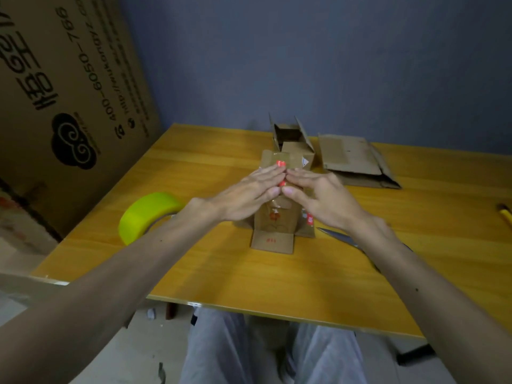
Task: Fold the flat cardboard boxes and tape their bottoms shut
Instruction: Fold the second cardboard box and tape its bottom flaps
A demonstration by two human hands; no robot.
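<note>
Presses the box [273, 220] flaps down on the bench [249, 273] with left hand [249, 189] and right hand [318, 195], both flat, straight-fingered, grasping nothing, between tape [146, 214] and scissors [338, 236].

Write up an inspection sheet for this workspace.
Surface: yellow wooden table.
Job's things: small box under both hands; open box upright behind it; flat cardboard to its right; green tape roll at left.
Clutter: scissors beside the right forearm; yellow-handled tool at the right edge.
Hands: left hand and right hand flat, fingers straight, pressing the small box's top.
Cables: nothing seen.
Surroundings: large printed carton at left; blue-grey wall behind.
</note>
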